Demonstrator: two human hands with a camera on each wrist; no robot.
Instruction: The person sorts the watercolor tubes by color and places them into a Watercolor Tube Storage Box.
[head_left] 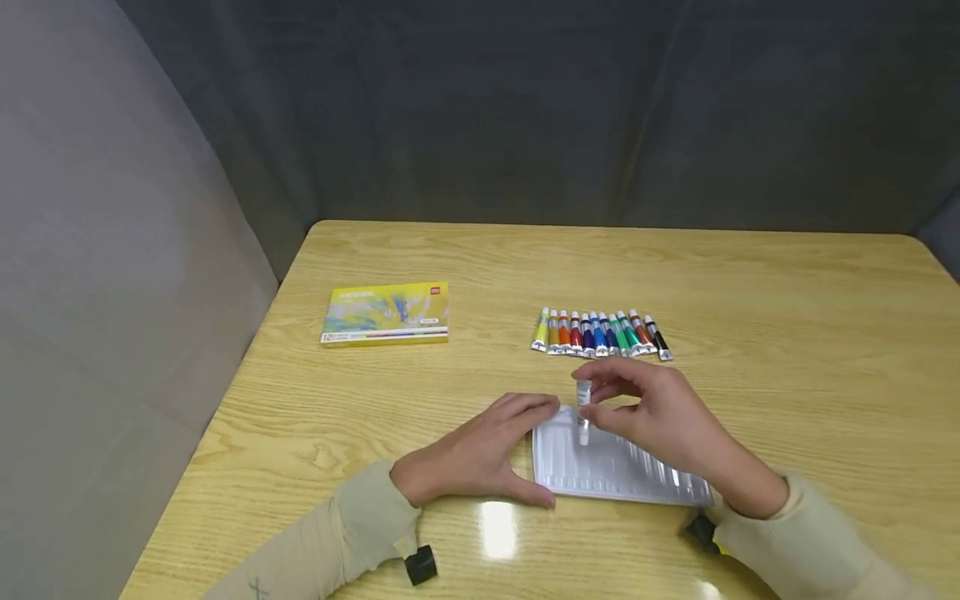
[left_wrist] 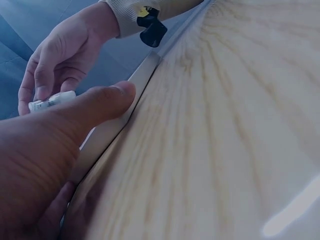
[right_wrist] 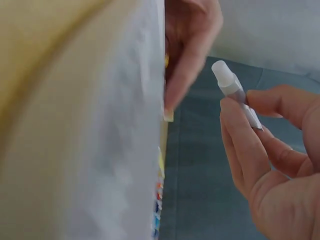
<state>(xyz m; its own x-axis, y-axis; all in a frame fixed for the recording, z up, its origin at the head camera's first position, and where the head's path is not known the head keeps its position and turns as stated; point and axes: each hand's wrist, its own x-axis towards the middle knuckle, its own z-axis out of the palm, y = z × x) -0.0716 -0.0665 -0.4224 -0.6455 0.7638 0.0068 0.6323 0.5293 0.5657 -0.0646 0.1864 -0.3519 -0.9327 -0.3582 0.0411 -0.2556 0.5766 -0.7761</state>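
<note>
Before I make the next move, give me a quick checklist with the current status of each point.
1. White tube secure: ok, pinched in the right hand.
2. Cap on: ok, it shows in the right wrist view.
3. Plastic tray steadied: ok, the left hand appears to brace its left end.
4. Tube lying in a slot: not ok, it is held up over the tray.
5. Tube lined up with its slot: cannot tell.

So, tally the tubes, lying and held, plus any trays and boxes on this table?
Tubes lying in the row: 11
White tube held in the right hand: 1
Plastic tray: 1
Yellow box: 1
Total: 14
</note>
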